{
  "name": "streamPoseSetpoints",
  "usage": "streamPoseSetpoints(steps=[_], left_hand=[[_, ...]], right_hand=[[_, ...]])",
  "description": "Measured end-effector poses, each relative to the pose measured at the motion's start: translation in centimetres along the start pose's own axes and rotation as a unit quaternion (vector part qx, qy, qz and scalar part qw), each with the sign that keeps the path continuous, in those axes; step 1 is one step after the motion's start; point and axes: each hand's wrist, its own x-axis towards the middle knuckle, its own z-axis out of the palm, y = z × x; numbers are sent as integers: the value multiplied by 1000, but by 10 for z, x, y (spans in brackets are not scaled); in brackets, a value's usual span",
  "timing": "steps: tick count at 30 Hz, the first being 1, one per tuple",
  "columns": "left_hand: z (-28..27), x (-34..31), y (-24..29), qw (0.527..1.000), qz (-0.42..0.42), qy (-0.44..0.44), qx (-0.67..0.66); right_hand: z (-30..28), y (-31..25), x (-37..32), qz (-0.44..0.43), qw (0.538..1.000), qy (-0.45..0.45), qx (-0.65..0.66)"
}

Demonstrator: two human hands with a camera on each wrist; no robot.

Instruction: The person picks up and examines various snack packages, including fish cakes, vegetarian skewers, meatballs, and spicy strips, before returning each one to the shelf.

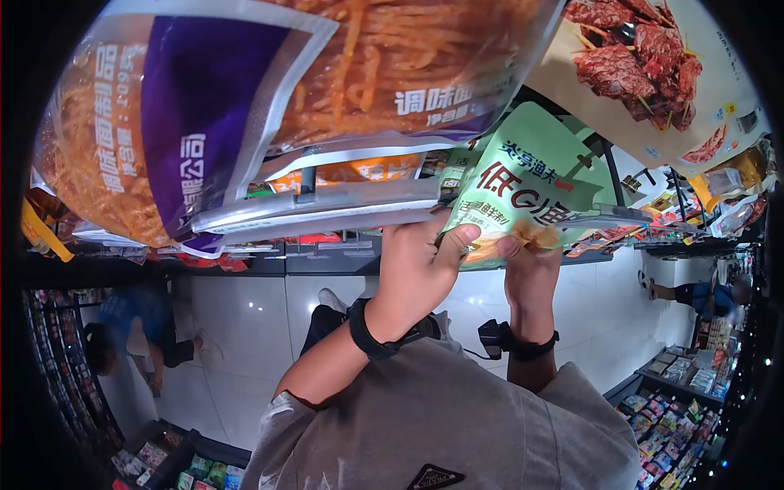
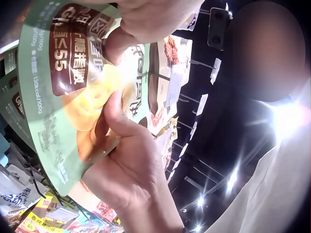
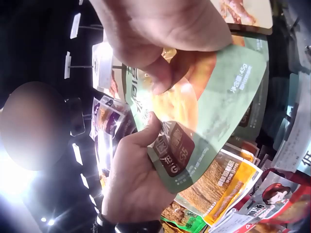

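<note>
A light green snack pouch (image 1: 523, 175) with dark Chinese lettering is held between both hands, its printed front facing up in the head view. At its lower left edge my left hand (image 1: 416, 265) pinches the pouch, thumb on the front and fingers behind. The right hand (image 1: 531, 273) grips the lower right edge the same way, thumb tip near the left thumb. In the left wrist view the pouch (image 2: 51, 121) shows a brown label and a yellow food picture. The right wrist view shows the pouch (image 3: 228, 97) bulging slightly, with both thumbs pressed on it.
A large noodle snack bag (image 1: 220, 114) hangs close at the upper left, a beige meat snack bag (image 1: 653, 98) at the upper right. A shelf rail with a label strip (image 1: 318, 212) runs behind the hands. People (image 1: 135, 327) are in the aisle on both sides.
</note>
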Motion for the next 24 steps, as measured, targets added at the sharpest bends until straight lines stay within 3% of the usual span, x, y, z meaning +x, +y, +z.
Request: streamPoseSetpoints(steps=[5,14,24], left_hand=[[7,1,-1,995,-48,26,-80],[17,-7,-6,994,-51,29,-88],[24,-8,-1,992,-36,88,-77]], right_hand=[[-16,-1,7,66,998,-16,4],[-22,-1,6,11,999,11,-29],[-19,6,10,-17,999,2,31]])
